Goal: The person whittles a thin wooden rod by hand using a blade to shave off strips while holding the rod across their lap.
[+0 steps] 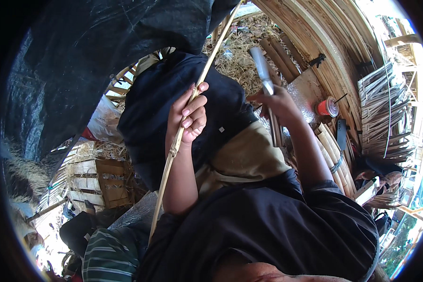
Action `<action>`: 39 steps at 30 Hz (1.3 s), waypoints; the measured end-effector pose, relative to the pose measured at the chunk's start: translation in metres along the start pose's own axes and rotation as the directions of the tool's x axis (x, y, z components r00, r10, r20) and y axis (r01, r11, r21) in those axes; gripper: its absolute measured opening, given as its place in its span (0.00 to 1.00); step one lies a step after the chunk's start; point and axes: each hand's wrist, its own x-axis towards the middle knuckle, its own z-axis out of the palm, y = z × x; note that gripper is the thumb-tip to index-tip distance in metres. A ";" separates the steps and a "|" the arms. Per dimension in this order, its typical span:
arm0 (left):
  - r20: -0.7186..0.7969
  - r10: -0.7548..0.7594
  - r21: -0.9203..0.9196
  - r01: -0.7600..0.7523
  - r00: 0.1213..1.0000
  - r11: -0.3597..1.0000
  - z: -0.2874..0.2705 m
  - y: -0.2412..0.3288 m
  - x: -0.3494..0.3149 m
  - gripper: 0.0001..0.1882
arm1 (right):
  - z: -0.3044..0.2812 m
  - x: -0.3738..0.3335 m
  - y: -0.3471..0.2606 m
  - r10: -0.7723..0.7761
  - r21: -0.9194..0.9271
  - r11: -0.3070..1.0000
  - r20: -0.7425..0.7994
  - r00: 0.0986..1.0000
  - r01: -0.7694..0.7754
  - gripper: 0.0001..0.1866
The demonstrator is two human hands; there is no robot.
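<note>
My left hand [188, 113] is closed round a long, thin, pale bamboo stick [211, 58]. The stick runs slantwise from the top of the view down past my left forearm, with a knobbly node just below the fist. To the right, my right hand [279, 105] grips a long-handled knife [261, 66]. Its broad grey blade points up and away, a little smeared, and the handle sticks out below the hand. Blade and stick are apart. Dark cloth [178, 103] lies across my lap behind the left hand, over tan trousers [249, 155].
Wood shavings [235, 51] litter the ground ahead. Stacked bamboo slats [315, 33] curve along the right, near a red-and-white round container [328, 107], a dark phone-like object [341, 134] and tied bamboo lengths [331, 152]. A black sheet [103, 42] hangs at upper left. Someone's striped garment [110, 256] shows lower left.
</note>
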 end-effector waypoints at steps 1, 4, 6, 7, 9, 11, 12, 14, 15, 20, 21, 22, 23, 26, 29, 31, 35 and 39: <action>0.009 -0.001 -0.009 0.001 1.000 1.000 0.002 0.001 -0.001 0.11 | 0.006 -0.002 -0.001 -0.014 -0.161 0.986 0.094 0.995 0.030 0.12; 0.043 -0.006 -0.038 0.007 0.999 0.999 0.012 0.003 -0.004 0.11 | 0.035 -0.016 -0.020 0.069 -0.184 0.983 0.279 0.958 -0.017 0.11; 0.054 -0.007 -0.057 0.010 0.998 0.998 0.018 -0.001 -0.008 0.11 | 0.052 -0.013 -0.021 0.098 -0.295 0.955 0.250 0.963 -0.020 0.14; 0.069 0.008 -0.096 -0.001 0.998 0.995 0.021 -0.002 -0.009 0.11 | 0.058 -0.012 -0.022 0.123 -0.401 0.916 0.203 0.972 -0.032 0.17; 0.100 0.041 -0.137 -0.027 0.994 0.990 0.027 -0.004 -0.011 0.11 | 0.069 -0.007 -0.005 -0.123 -0.425 0.882 0.214 0.969 0.205 0.21; 0.116 0.032 -0.089 -0.022 0.993 0.996 0.030 -0.001 -0.014 0.11 | 0.078 -0.009 0.001 -0.406 -0.446 0.740 0.300 0.863 0.503 0.34; 0.132 0.021 -0.048 -0.015 0.991 0.999 0.031 0.001 -0.016 0.11 | 0.080 -0.011 0.002 -0.412 -0.442 0.740 0.299 0.861 0.508 0.34; 0.147 0.039 -0.045 -0.032 0.988 0.998 0.027 0.003 -0.018 0.11 | 0.088 -0.025 -0.017 -0.394 -0.496 0.557 0.548 0.738 0.666 0.43; 0.169 0.056 -0.050 -0.048 0.984 0.998 0.025 0.004 -0.018 0.10 | 0.091 -0.037 -0.035 -0.142 -0.640 0.564 0.548 0.824 0.522 0.44; 0.172 0.056 -0.057 -0.047 0.984 0.997 0.026 0.005 -0.017 0.10 | 0.068 -0.016 -0.004 -0.280 -0.569 0.562 0.552 0.785 0.600 0.36; 0.172 0.057 -0.056 -0.048 0.983 0.997 0.025 0.006 -0.018 0.10 | 0.055 -0.005 -0.001 -0.304 -0.581 0.598 0.473 0.827 0.553 0.33; 0.157 0.048 -0.045 -0.042 0.986 0.998 0.025 0.007 -0.019 0.10 | 0.040 0.007 0.006 -0.328 -0.564 0.678 0.341 0.881 0.471 0.32; 0.137 0.041 -0.038 -0.036 0.990 0.999 0.023 0.007 -0.021 0.11 | 0.033 -0.006 -0.027 -0.235 -0.697 0.656 0.175 0.956 0.289 0.32; 0.092 0.047 -0.042 -0.043 0.995 0.998 0.025 0.007 -0.016 0.11 | 0.001 0.004 -0.032 -0.362 -0.872 0.463 -0.023 0.932 0.159 0.27; 0.073 0.049 -0.007 -0.049 0.996 0.999 0.023 0.005 -0.013 0.11 | -0.020 0.008 -0.034 -0.256 -0.607 0.794 -0.287 0.923 0.031 0.15; 0.065 0.036 -0.003 -0.036 0.997 0.999 0.022 0.000 -0.010 0.11 | -0.029 0.004 -0.033 -0.145 -0.418 0.908 -0.254 0.956 0.027 0.14; 0.047 0.045 0.008 -0.046 0.998 0.999 0.011 -0.008 -0.002 0.11 | -0.017 0.001 -0.019 -0.003 0.059 0.998 -0.138 0.990 0.011 0.14; 0.021 0.057 0.040 -0.057 0.998 0.998 0.018 -0.013 -0.004 0.12 | 0.004 0.003 -0.020 0.088 0.221 0.973 -0.093 0.992 -0.066 0.13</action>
